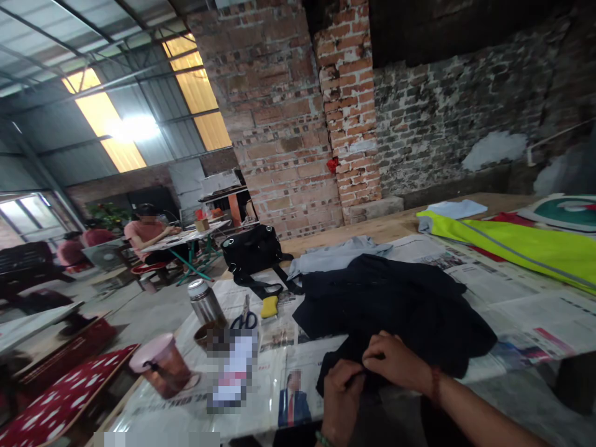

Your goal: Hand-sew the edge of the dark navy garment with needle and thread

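Garment (dark) mostly beyond right grip

Dim light, white glare at the metal wall, stretched edges

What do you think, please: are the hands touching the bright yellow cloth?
No, the left hand and right hand hold the dark fabric.

Two hands, one dark garment; one bag, one flask, one pair of scissors
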The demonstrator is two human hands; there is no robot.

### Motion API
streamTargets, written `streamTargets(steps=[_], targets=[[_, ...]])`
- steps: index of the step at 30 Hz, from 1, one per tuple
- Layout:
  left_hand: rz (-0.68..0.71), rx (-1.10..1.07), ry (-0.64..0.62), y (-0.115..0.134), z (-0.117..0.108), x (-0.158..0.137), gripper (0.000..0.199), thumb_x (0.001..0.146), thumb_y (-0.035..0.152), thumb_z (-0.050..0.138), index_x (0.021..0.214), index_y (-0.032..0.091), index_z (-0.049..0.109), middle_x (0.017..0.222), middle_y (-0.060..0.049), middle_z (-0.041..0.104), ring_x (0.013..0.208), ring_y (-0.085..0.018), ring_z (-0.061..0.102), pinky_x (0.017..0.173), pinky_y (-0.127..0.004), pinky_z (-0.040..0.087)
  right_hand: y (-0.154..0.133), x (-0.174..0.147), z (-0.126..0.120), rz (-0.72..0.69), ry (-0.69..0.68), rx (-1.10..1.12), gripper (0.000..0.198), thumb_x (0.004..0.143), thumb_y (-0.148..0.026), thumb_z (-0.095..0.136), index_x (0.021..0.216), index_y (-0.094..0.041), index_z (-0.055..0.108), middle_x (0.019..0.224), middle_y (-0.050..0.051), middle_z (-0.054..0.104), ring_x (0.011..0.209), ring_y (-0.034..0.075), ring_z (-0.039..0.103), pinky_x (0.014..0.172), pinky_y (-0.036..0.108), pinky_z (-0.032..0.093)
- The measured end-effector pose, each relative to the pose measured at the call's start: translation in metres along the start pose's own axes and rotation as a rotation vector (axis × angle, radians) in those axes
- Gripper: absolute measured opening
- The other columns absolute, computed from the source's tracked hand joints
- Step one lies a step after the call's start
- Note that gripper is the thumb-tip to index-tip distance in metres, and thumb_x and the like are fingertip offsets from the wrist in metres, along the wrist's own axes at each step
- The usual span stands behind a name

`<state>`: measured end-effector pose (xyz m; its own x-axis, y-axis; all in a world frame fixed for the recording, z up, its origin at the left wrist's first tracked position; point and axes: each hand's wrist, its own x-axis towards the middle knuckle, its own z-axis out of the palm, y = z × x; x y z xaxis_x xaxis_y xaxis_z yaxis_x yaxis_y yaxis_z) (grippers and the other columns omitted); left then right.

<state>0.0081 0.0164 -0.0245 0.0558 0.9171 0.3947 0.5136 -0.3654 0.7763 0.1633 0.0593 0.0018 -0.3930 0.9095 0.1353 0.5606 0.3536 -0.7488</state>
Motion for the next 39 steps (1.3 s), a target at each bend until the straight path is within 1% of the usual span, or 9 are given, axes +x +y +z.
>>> streamTargets(steps=[4, 9, 13, 17, 21, 26, 28, 34, 39], targets=[[-0.045, 0.001, -0.007, 0.0, 0.0, 0.0, 0.019, 0.066, 0.009, 0.054, 0.068, 0.021, 0.069, 0.069, -0.001, 0.068, 0.067, -0.017, 0.061, 0.065, -0.025, 0.046, 0.009, 0.0, 0.006, 0.028, -0.005, 0.156, 0.015, 0.068, -0.026, 0.052, 0.064, -0.021, 0.066, 0.071, -0.001, 0.065, 0.078, 0.018, 0.056, 0.076, 0.029, 0.035], [-0.192, -0.008, 0.012, 0.001, 0.002, 0.002, 0.016, 0.07, 0.019, 0.056, 0.077, 0.021, 0.07, 0.073, -0.001, 0.07, 0.068, -0.018, 0.061, 0.063, -0.026, 0.046, 0.013, 0.005, 0.012, 0.082, 0.084, 0.381, 0.018, 0.073, -0.028, 0.042, 0.065, -0.018, 0.056, 0.065, 0.001, 0.063, 0.067, 0.015, 0.058, 0.065, 0.025, 0.04], [-0.213, -0.013, -0.021, 0.003, 0.001, 0.004, 0.017, 0.071, 0.022, 0.054, 0.074, 0.02, 0.071, 0.062, 0.0, 0.066, 0.059, -0.016, 0.056, 0.056, -0.024, 0.042, 0.014, 0.009, 0.021, 0.126, 0.168, 0.547, 0.019, 0.073, -0.034, 0.041, 0.065, -0.019, 0.05, 0.06, 0.001, 0.061, 0.063, 0.016, 0.059, 0.065, 0.026, 0.042], [-0.214, -0.02, -0.019, 0.002, -0.001, 0.005, 0.018, 0.072, 0.023, 0.053, 0.075, 0.018, 0.071, 0.061, 0.001, 0.064, 0.058, -0.015, 0.053, 0.055, -0.023, 0.04, 0.012, 0.012, 0.021, 0.154, 0.245, 0.668, 0.021, 0.072, -0.038, 0.046, 0.063, -0.019, 0.049, 0.058, 0.0, 0.059, 0.061, 0.016, 0.057, 0.064, 0.027, 0.042], [-0.208, -0.02, -0.032, -0.002, -0.002, 0.004, 0.016, 0.072, 0.024, 0.055, 0.068, 0.018, 0.069, 0.058, 0.002, 0.061, 0.056, -0.014, 0.05, 0.054, -0.023, 0.037, 0.006, 0.012, 0.003, 0.164, 0.315, 0.769, 0.022, 0.073, -0.04, 0.05, 0.067, -0.019, 0.05, 0.06, -0.001, 0.059, 0.062, 0.013, 0.056, 0.063, 0.025, 0.041], [-0.211, -0.032, -0.028, -0.007, -0.001, 0.004, 0.015, 0.072, 0.026, 0.054, 0.069, 0.018, 0.067, 0.058, 0.002, 0.059, 0.057, -0.013, 0.05, 0.054, -0.022, 0.037, -0.005, 0.01, -0.023, 0.138, 0.266, 0.933, 0.029, 0.075, -0.048, 0.051, 0.083, -0.02, 0.046, 0.072, 0.0, 0.063, 0.047, 0.011, 0.056, 0.041, 0.021, 0.037], [-0.212, -0.038, -0.033, -0.007, -0.001, 0.004, 0.016, 0.073, 0.027, 0.054, 0.069, 0.018, 0.067, 0.057, 0.003, 0.059, 0.056, -0.013, 0.05, 0.054, -0.022, 0.038, -0.009, 0.009, -0.032, 0.121, 0.257, 1.01, 0.031, 0.077, -0.05, 0.05, 0.088, -0.022, 0.043, 0.07, -0.002, 0.061, 0.043, 0.011, 0.055, 0.038, 0.021, 0.037], [-0.217, -0.043, -0.03, -0.003, -0.004, 0.004, 0.016, 0.072, 0.026, 0.056, 0.07, 0.017, 0.068, 0.06, 0.001, 0.062, 0.059, -0.014, 0.053, 0.056, -0.023, 0.04, -0.01, 0.01, -0.064, 0.036, 0.271, 1.169, 0.036, 0.072, -0.037, 0.064, 0.099, -0.021, 0.046, 0.069, -0.003, 0.059, 0.052, 0.011, 0.059, 0.052, 0.026, 0.049], [-0.231, -0.047, -0.017, -0.004, -0.004, 0.004, 0.015, 0.068, 0.024, 0.059, 0.075, 0.018, 0.07, 0.068, -0.001, 0.068, 0.065, -0.017, 0.059, 0.061, -0.024, 0.045, -0.011, 0.01, -0.089, -0.007, 0.298, 1.206, 0.035, 0.07, -0.03, 0.068, 0.098, -0.019, 0.05, 0.071, -0.002, 0.062, 0.057, 0.012, 0.061, 0.059, 0.028, 0.051]])
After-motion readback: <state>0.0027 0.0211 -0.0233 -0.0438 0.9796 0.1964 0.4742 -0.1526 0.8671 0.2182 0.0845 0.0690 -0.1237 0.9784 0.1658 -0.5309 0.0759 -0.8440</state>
